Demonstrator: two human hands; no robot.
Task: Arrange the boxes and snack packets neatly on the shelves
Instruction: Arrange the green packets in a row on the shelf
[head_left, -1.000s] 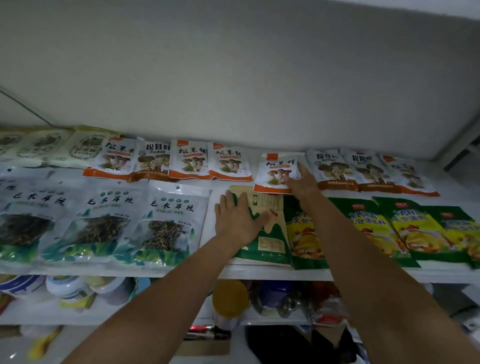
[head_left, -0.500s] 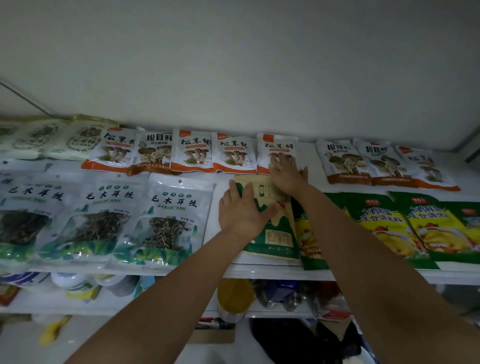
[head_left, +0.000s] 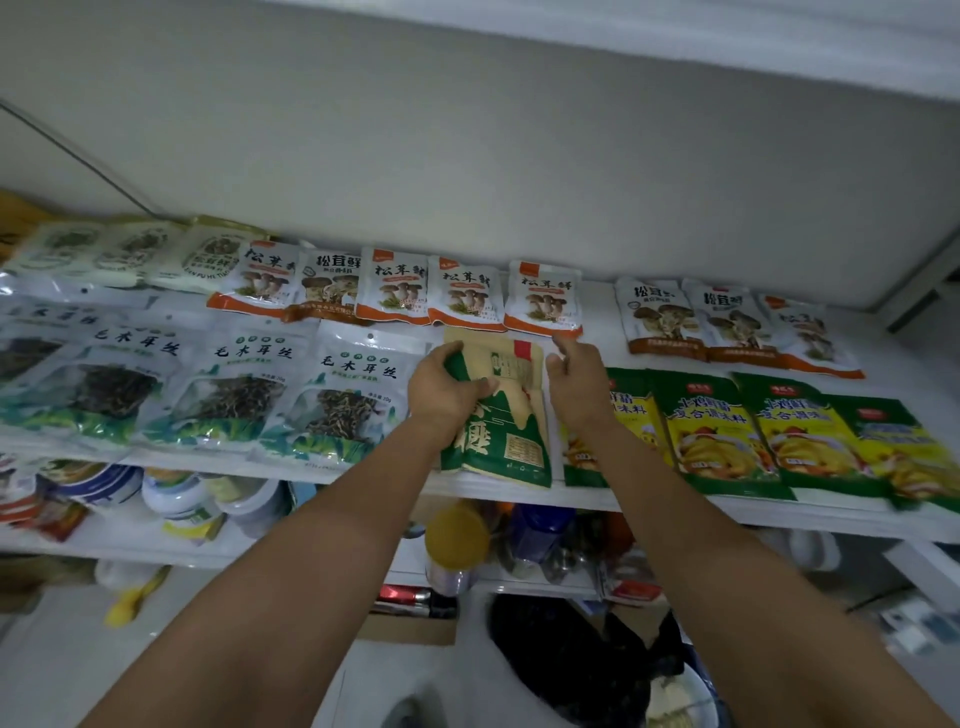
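In the head view, the green-and-tan packet (head_left: 511, 431) lay on the upper shelf (head_left: 519, 496), in the gap between the fungus packets (head_left: 343, 395) on its left and the green-and-yellow seasoning packets (head_left: 717, 431) on its right. Its near end reached the shelf's front edge. The left hand (head_left: 441, 395) gripped its far left corner, fingers curled round the edge and thumb across the printed face. The right hand (head_left: 579, 395) was just beside the packet's right edge with its fingers loosely bent and apart, holding nothing. Whether it touched the packet could not be told.

The step looked like squaring this packet into the near row. To do it well, the right hand should probably flatten against the right edge so both sides guide it. The packet should then slide straight, without riding over the nearest seasoning packet. Its far end should stop short of the mushroom packets (head_left: 543, 299) behind, and its near end should line up with its neighbours.
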